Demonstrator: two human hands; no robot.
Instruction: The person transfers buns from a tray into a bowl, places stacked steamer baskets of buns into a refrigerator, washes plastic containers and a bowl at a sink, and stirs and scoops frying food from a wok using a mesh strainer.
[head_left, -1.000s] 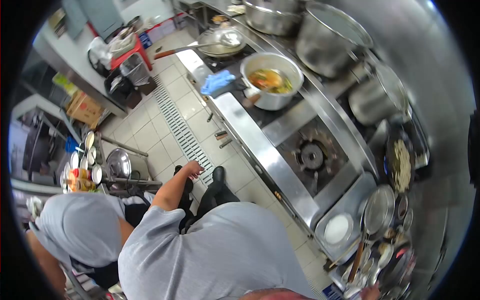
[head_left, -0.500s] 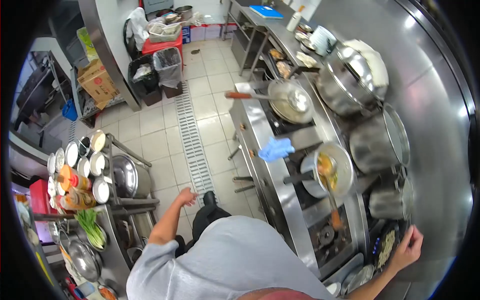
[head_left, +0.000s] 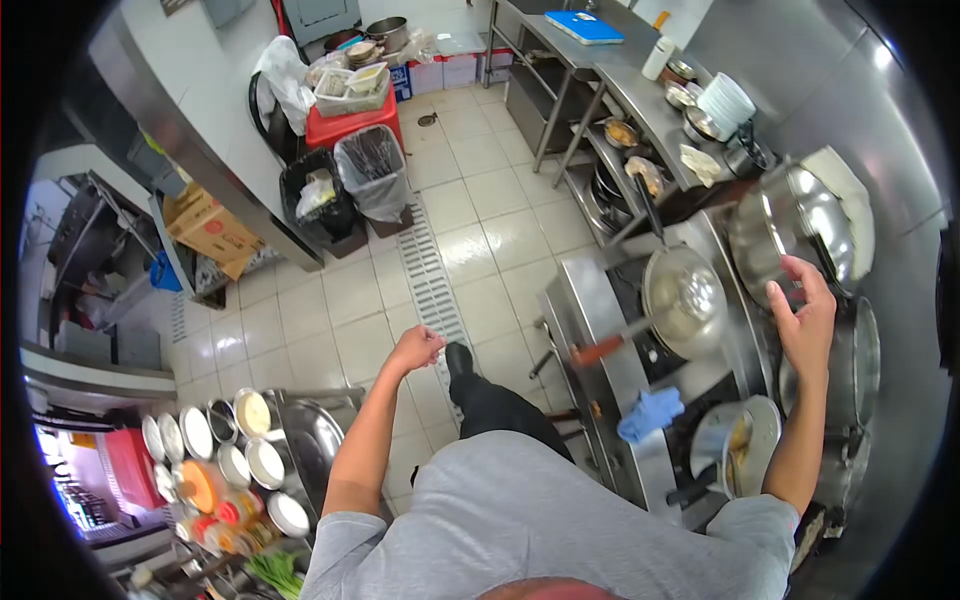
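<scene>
My left hand [head_left: 418,350] hangs over the tiled floor, fingers loosely half-curled, holding nothing. On the other side, my right hand [head_left: 808,318] is raised with thumb and fingers apart and empty. In view it overlaps the large lidded steel pot [head_left: 765,235] by the wall. Left of that hand, a pan [head_left: 660,275] sits on the stove with a shiny domed metal piece in it, and a wooden-handled utensil [head_left: 600,348] lies across its rim. A crumpled blue cloth or glove [head_left: 650,415] rests on the stove's front ledge. Nearer me is a saucepan [head_left: 765,430] with yellowish food inside.
A steel counter [head_left: 625,85] with a blue board [head_left: 583,27] and stacked white bowls [head_left: 727,105] runs along the back right. Two lined bins [head_left: 370,165] stand beside a red box [head_left: 350,122]. A floor drain [head_left: 430,275] crosses the tiles. White containers [head_left: 265,463] and bottles line the left.
My body and view have shifted forward along the stove. My right hand has left the frying pan's side at the lower right and risen beside the big pots. My left fingers curl more.
</scene>
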